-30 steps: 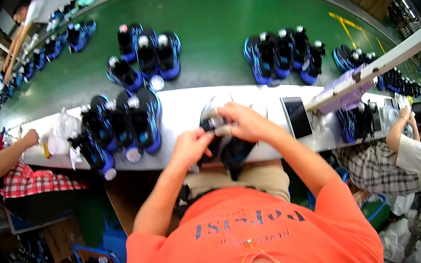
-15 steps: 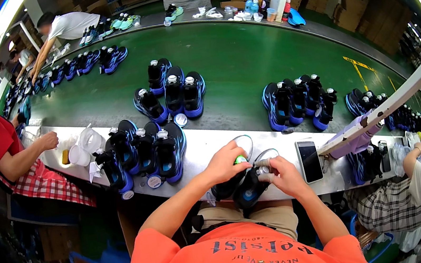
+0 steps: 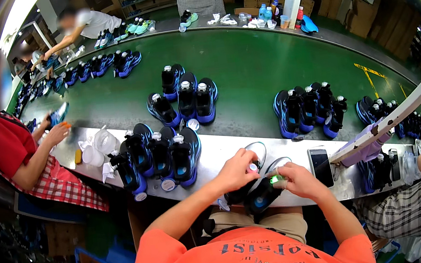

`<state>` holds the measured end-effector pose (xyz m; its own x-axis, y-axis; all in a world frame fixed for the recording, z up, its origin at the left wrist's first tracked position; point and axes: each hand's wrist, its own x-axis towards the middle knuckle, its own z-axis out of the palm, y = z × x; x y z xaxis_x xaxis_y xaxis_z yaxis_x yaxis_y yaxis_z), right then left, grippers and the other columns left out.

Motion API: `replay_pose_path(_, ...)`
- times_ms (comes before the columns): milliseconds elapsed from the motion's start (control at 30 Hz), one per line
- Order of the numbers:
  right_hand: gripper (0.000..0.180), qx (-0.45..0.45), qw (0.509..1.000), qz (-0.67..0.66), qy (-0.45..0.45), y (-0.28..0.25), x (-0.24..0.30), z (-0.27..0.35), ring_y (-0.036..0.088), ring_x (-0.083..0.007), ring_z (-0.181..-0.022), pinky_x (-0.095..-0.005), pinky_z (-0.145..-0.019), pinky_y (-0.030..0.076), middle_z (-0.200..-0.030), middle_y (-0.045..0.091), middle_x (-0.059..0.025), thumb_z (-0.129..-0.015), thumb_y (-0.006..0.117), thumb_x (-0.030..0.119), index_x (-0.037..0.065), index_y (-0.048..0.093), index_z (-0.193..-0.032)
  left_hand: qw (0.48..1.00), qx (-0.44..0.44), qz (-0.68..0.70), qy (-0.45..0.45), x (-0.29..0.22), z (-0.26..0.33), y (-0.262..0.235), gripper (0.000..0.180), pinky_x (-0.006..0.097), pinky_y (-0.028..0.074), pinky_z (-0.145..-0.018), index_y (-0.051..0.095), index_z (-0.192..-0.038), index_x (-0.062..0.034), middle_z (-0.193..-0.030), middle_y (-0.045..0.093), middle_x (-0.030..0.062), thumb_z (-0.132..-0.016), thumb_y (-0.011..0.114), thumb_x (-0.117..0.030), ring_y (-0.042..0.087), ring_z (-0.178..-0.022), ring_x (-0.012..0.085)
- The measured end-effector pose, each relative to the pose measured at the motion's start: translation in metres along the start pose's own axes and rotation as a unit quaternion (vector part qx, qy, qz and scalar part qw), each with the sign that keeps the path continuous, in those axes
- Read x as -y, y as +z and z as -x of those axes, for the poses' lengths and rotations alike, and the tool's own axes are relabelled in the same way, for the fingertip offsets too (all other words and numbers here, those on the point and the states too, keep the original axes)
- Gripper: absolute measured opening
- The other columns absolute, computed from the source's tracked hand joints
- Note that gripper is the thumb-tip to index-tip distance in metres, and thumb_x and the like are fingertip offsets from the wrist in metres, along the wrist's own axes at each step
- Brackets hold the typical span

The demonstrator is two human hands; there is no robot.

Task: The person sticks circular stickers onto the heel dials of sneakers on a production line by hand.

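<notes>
A pair of dark sneakers lies in front of me at the table edge, toes pointing away: a left sneaker [image 3: 236, 195] and a right sneaker [image 3: 263, 197]. My left hand [image 3: 238, 170] is over the left one, fingers closed around a small round white-and-pink piece [image 3: 251, 168]. At the opening of the right sneaker, my right hand [image 3: 301, 180] pinches a small bright green piece [image 3: 276, 179]; its exact kind is unclear. The fingers partly cover both shoes' uppers.
Black-and-blue sneakers [image 3: 186, 156] stand left of my arm. More sneaker groups [image 3: 196, 101] are on the green belt [image 3: 244, 63]. A phone [image 3: 321, 167] lies right of my hand, beside a slanted metal post [image 3: 393, 107]. Co-workers sit on both sides.
The bright green piece showed at my left hand before; now one shows at my right fingers, and my left holds the white-and-pink piece. The view has shifted; the left co-worker now holds a shoe.
</notes>
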<state>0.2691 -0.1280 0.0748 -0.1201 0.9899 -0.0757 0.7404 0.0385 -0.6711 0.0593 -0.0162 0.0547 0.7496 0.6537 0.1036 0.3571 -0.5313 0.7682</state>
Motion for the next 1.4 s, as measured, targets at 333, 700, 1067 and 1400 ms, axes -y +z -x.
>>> replay_pose_path(333, 0.032, -0.121, 0.990, 0.060, 0.026, 0.016, 0.014, 0.004, 0.055, -0.0324, -0.070, -0.0396, -0.065, 0.045, -0.076, 0.056, -0.0156, -0.079, 0.072, 0.035, 0.004, 0.062, -0.085, 1.000, 0.024, 0.019, 0.002, 0.019, -0.004, -0.007, 0.040, 0.031, 0.047, -0.070, 0.060, -0.110, -0.0065, -0.096, 0.058, 0.0095, -0.075, 0.073, -0.019, 0.056, -0.078, 0.0193)
replay_pose_path(700, 0.031, -0.056, 0.998, -0.039, -0.010, 0.028, 0.000, -0.003, 0.053, -0.0217, -0.071, -0.0333, -0.067, 0.045, -0.080, 0.054, -0.0079, -0.082, 0.070, 0.025, 0.011, 0.065, -0.109, 0.929, 0.150, 0.239, -0.241, -0.026, 0.050, 0.016, 0.027, 0.021, 0.045, -0.060, 0.064, -0.103, 0.0020, -0.095, 0.067, 0.0055, -0.093, 0.057, -0.022, 0.062, -0.076, 0.0099)
replay_pose_path(1067, 0.032, -0.129, 0.991, -0.027, -0.018, 0.039, 0.005, -0.003, 0.051, -0.0200, -0.065, -0.0332, -0.058, 0.042, -0.080, 0.053, -0.0065, -0.076, 0.074, 0.026, 0.012, 0.067, -0.104, 0.789, 0.072, 0.504, -0.344, -0.035, 0.051, 0.040, 0.023, 0.029, 0.056, -0.070, 0.058, -0.101, 0.0036, -0.098, 0.063, 0.0111, -0.096, 0.053, -0.018, 0.067, -0.091, 0.0227)
replay_pose_path(1400, 0.032, -0.111, 0.990, -0.075, -0.036, 0.040, -0.001, -0.003, 0.050, -0.0203, -0.066, -0.0326, -0.061, 0.043, -0.075, 0.050, -0.0071, -0.078, 0.072, 0.022, 0.012, 0.066, -0.108, 0.789, 0.054, 0.497, -0.356, -0.042, 0.047, 0.042, 0.022, 0.030, 0.057, -0.062, 0.058, -0.087, 0.0041, -0.090, 0.062, 0.0122, -0.095, 0.053, -0.016, 0.068, -0.085, 0.0222)
